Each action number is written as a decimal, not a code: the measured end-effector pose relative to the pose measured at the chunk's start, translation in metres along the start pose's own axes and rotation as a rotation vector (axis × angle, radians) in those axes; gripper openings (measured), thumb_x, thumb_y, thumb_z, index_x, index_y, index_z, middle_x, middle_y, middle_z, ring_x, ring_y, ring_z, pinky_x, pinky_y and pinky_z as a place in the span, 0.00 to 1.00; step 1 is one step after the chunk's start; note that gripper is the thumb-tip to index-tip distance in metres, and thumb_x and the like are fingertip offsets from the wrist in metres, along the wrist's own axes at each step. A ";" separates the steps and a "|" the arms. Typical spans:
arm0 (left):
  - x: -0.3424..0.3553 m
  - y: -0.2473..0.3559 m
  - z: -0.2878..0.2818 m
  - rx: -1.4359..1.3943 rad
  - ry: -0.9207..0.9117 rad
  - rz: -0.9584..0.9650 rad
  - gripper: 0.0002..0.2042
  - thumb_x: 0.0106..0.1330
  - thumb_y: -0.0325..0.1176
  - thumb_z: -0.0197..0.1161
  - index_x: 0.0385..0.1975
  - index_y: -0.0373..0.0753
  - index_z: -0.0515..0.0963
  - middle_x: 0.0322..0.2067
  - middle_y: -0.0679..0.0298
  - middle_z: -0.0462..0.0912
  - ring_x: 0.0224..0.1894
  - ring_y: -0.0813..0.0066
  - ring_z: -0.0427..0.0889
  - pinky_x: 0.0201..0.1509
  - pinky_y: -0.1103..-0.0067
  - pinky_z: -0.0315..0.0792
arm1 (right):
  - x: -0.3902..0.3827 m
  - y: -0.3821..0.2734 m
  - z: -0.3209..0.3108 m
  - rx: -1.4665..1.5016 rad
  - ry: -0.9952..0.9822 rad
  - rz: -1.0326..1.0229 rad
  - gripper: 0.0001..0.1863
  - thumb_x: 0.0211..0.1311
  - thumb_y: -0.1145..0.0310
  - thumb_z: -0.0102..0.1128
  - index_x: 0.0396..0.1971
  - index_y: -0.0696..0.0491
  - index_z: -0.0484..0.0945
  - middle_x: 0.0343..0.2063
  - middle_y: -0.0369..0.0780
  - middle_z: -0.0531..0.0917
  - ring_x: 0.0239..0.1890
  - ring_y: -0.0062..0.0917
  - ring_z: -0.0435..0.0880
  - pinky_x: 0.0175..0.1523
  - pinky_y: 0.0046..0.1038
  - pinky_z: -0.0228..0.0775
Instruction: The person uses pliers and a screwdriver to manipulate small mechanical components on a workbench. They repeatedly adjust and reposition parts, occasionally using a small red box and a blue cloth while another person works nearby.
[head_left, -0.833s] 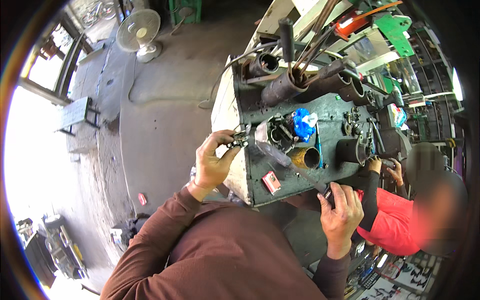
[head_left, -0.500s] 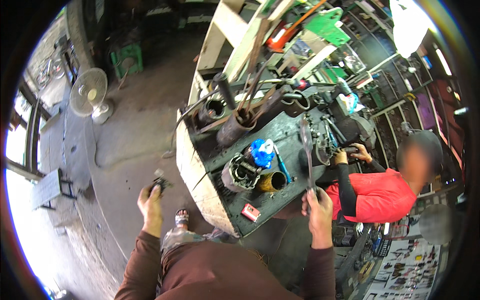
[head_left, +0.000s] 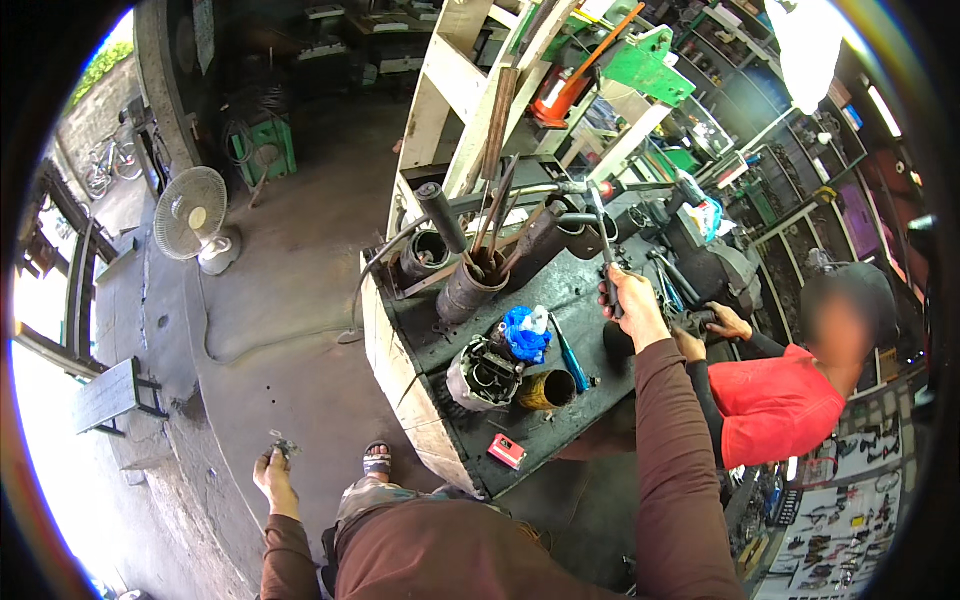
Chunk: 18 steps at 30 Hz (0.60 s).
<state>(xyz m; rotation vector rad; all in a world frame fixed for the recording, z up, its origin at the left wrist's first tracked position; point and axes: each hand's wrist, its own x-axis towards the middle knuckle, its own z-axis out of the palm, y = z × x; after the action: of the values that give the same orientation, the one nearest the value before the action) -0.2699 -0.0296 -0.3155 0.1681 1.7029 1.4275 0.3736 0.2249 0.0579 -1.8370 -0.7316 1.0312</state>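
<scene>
Black-handled in the head view, a slim tool (head_left: 608, 268) hung above the bench (head_left: 575, 287) with the right hand (head_left: 637, 303) closed around it. Over the floor (head_left: 320, 300), well left of the bench, the left hand (head_left: 273, 482) pinched a small metal part (head_left: 285, 446) in a nearly closed grip; a red box (head_left: 507, 451) lay near the bench's edge.

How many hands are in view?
4: the person's left hand over the floor, right hand above the workbench, and a co-worker's upper hand and lower hand at the right. Others may be hidden.
</scene>
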 end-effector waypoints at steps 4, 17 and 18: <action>-0.046 -0.007 0.009 -0.066 0.061 0.009 0.06 0.75 0.27 0.69 0.45 0.34 0.82 0.38 0.65 0.87 0.33 0.79 0.83 0.37 0.82 0.77 | 0.021 0.000 -0.013 0.017 -0.077 0.003 0.15 0.82 0.53 0.59 0.45 0.51 0.81 0.32 0.36 0.84 0.28 0.28 0.85 0.28 0.34 0.70; -0.228 0.028 0.081 0.012 0.077 0.320 0.11 0.71 0.25 0.71 0.50 0.29 0.82 0.40 0.61 0.87 0.36 0.76 0.85 0.42 0.80 0.81 | -0.053 0.091 -0.065 -0.477 0.432 -1.176 0.33 0.70 0.62 0.72 0.67 0.62 0.71 0.63 0.56 0.70 0.67 0.50 0.69 0.72 0.50 0.63; -0.242 0.031 0.087 0.012 0.056 0.357 0.12 0.71 0.25 0.71 0.50 0.29 0.82 0.40 0.61 0.88 0.36 0.76 0.85 0.42 0.80 0.81 | -0.072 0.109 -0.066 -0.491 0.345 -1.179 0.31 0.69 0.65 0.70 0.67 0.62 0.71 0.62 0.57 0.70 0.66 0.50 0.70 0.72 0.50 0.63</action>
<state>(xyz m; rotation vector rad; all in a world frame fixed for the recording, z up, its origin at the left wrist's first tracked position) -0.0775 -0.1008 -0.1580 0.4609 1.7900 1.6931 0.4040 0.0927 0.0034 -1.4548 -1.6336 -0.2448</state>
